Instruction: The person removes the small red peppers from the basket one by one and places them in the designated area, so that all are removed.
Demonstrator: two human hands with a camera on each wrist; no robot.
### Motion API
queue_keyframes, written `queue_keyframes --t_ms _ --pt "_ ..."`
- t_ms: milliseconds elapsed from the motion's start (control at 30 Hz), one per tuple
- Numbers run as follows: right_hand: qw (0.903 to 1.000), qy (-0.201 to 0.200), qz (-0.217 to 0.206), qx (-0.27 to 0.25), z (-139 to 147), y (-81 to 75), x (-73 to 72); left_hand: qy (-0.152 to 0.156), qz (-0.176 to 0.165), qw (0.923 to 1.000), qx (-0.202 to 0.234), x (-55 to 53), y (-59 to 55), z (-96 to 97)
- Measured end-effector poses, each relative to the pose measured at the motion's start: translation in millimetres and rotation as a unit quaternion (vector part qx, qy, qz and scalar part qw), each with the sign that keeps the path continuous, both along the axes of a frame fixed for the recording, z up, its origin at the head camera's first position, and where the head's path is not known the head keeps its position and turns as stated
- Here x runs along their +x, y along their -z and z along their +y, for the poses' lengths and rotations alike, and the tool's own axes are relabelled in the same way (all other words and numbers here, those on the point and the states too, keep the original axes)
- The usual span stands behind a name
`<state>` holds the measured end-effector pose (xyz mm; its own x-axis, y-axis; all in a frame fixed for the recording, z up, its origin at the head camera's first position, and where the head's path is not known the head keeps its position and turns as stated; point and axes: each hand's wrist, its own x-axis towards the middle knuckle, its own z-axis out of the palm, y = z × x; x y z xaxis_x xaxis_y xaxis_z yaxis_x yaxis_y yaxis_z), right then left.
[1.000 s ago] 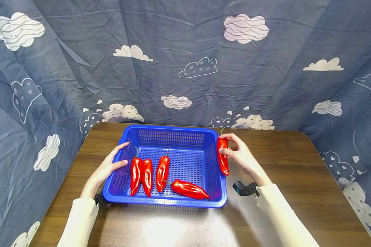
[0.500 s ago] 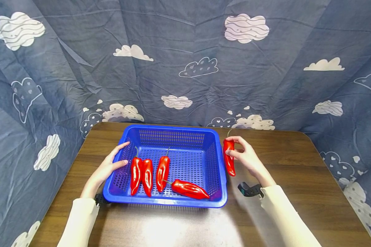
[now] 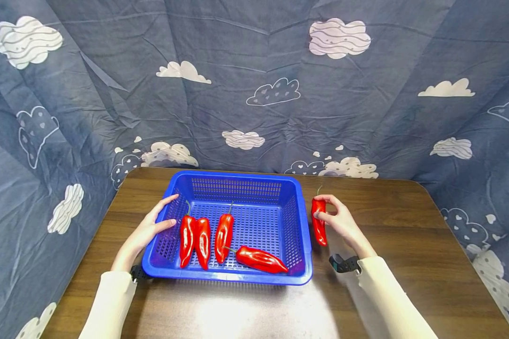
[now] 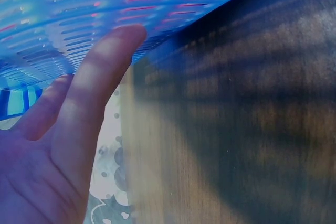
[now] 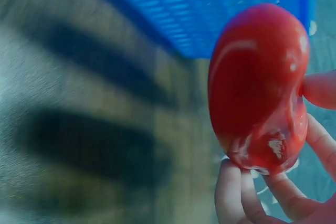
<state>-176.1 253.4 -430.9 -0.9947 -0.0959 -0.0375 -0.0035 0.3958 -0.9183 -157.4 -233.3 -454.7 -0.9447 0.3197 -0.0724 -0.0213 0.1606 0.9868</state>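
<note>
My right hand (image 3: 338,217) pinches a long red pepper (image 3: 319,226) between thumb and fingers, just right of the blue basket (image 3: 225,277). The pepper's stem points to the back. In the right wrist view its rounded end (image 5: 257,93) fills the space before the fingers, and a shadow lies on the table. At the basket's left side, my left hand (image 3: 147,228) rests with thumb and fingers extended. Several red peppers lie in the basket: two side by side at the left, one upright pepper (image 3: 224,238) near the middle, and one sideways pepper (image 3: 260,260) at the front right.
A brown wooden table (image 3: 390,226) carries the basket and reaches out to both sides. Behind it hangs a dark blue curtain (image 3: 254,56) with a cloud pattern, which also encloses the left and right. Dark straps (image 3: 343,263) sit at the wrists.
The right hand has carried its pepper from the basket's right rim rightward and slightly towards the front, opening a gap from the rim. The left hand and the other peppers stay put.
</note>
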Motion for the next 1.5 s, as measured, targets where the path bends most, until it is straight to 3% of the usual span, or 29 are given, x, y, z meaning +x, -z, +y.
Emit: queue_keyframes --t_ms 267,467,700,833,967,1133,1500 --pt "0.9997 0.013 -0.019 -0.003 5 22.9 -1.2 0.0 0.003 1.0 0.005 -0.2 -0.9 0.8" --pt "0.9994 0.023 -0.025 0.007 5 31.6 -2.2 0.001 0.0 0.9999 0.011 0.6 -2.0 0.6" --pt "0.995 0.03 0.027 0.092 7 46.2 -5.8 0.0 -0.002 1.0 0.01 0.5 -0.9 0.2" --pt "0.9939 0.022 0.062 0.089 8 53.0 -5.8 0.0 0.0 1.0 0.006 0.3 0.2 -0.3" --pt "0.9934 0.027 0.057 0.095 6 54.2 -5.6 0.001 0.002 1.0 0.001 -0.2 1.0 -0.3" --pt "0.9926 0.037 0.022 0.114 2 49.8 -5.1 0.0 -0.003 1.0 0.003 0.2 0.2 0.2" --pt "0.9932 0.05 0.019 0.103 4 50.9 -4.6 -0.002 -0.013 0.9998 0.012 0.9 0.6 -0.1"
